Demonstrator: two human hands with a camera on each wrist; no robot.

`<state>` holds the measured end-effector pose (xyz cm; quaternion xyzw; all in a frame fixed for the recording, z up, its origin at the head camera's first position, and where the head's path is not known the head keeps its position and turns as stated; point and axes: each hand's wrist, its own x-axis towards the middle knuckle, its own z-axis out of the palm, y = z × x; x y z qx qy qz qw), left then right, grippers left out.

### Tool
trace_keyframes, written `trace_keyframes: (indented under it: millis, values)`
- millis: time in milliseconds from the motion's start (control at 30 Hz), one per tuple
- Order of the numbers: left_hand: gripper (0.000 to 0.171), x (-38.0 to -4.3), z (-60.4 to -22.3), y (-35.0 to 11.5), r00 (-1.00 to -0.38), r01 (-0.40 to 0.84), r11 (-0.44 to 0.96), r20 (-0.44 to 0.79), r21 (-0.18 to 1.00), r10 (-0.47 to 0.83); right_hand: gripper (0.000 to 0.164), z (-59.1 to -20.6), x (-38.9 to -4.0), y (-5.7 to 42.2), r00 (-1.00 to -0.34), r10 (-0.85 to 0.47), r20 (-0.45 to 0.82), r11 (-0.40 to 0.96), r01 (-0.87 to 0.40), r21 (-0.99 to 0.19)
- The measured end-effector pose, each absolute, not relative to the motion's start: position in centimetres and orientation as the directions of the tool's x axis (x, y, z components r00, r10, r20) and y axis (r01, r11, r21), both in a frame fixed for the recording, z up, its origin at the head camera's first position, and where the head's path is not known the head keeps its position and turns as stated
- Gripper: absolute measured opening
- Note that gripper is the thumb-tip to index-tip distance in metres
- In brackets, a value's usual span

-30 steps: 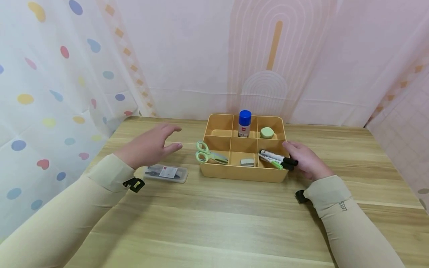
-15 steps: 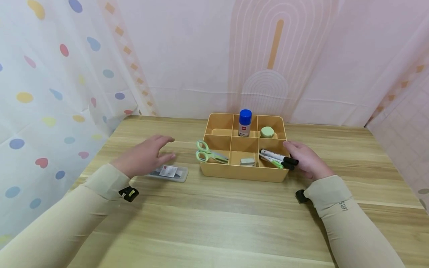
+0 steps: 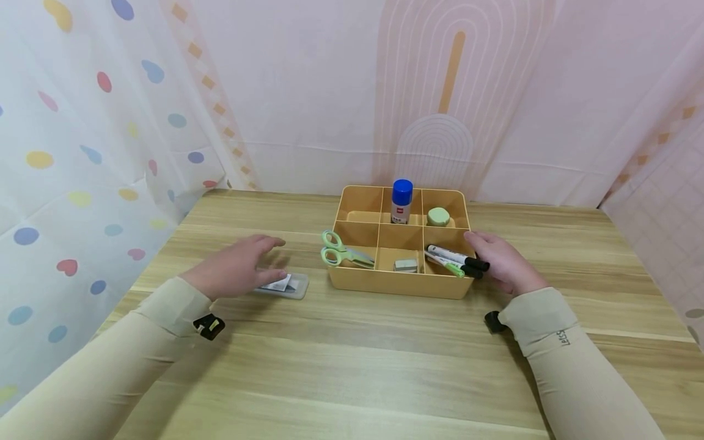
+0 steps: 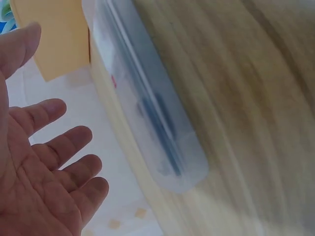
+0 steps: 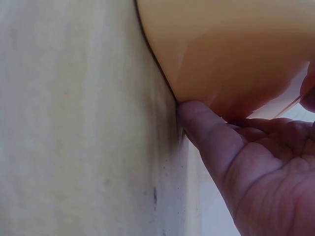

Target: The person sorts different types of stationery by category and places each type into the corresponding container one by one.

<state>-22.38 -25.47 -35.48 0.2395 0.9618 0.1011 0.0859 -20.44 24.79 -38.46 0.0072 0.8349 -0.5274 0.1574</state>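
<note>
On the left in the head view, my left hand (image 3: 235, 269) hovers over a clear plastic case (image 3: 299, 286), its thumb and fingers spread apart with nothing between them. A white label and a dark, slim tool show through the case (image 4: 184, 167) in the left wrist view; the hand hides its left part in the head view. My right hand (image 3: 505, 264) grips the right side of a yellow-orange desk organizer (image 3: 398, 285), thumb at the rim. In the right wrist view the fingers (image 5: 202, 120) lie against the organizer's outer wall (image 5: 221, 64), down by the table.
The organizer holds green-handled scissors (image 3: 345, 255), a blue-capped glue bottle (image 3: 401, 201), a pale green round item (image 3: 438, 217), a grey-white eraser (image 3: 406, 265) and several pens (image 3: 453, 260). Scissor handles and pen ends overhang its edges. A patterned curtain (image 3: 308, 91) stands behind the wooden table (image 3: 352, 366).
My left hand has come down and slightly left, toward the near side, so it covers more of the case. The right hand and the organizer stay put.
</note>
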Motion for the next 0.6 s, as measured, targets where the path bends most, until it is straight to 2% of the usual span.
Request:
trace_keyframes:
  millis: [333,600]
  values:
    - [0.081,-22.1,-36.5,-25.8,-0.85,0.48,0.854,-0.136,0.203,0.51,0.084,-38.4,-20.4,24.8,-0.952,-0.152,-0.267,0.454,0.173,-0.874]
    - [0.069,-21.8,-37.0,-26.0,-0.834,0.499,0.842,-0.149,0.203,0.53,0.086,-38.5,-20.4,24.9,-0.953,-0.141,-0.268,0.461,0.177,-0.87]
